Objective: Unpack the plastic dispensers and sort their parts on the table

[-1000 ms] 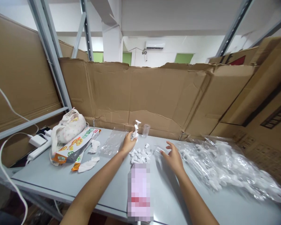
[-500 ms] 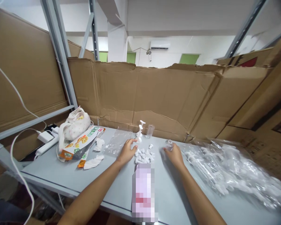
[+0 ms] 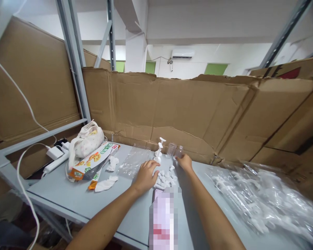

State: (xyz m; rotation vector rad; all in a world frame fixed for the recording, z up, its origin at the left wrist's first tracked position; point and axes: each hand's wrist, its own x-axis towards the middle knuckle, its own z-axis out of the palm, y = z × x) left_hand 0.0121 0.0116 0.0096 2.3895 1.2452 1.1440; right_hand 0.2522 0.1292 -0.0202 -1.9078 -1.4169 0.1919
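Note:
My right hand grips a small clear bottle near its lower part, at the back of the table. Just left of it a clear cup-like container stands upright. White pump heads stand beside that container. My left hand hovers at or rests on the tabletop, its fingers curved and thumb apart, with nothing visible in it. Close to its thumb lies a pile of small white plastic pieces. A phone, largely blurred out, lies in front of the pile.
Clear bags of white pump parts cover the table's right side. At left are a printed carton, a white cloth bag, crumpled tissues, a flat plastic bag and a power strip. A cardboard wall closes the back.
My right hand has moved left and back with the clear bottle, bringing it near the other clear container. My left hand stays by the pump heads. The view has shifted slightly.

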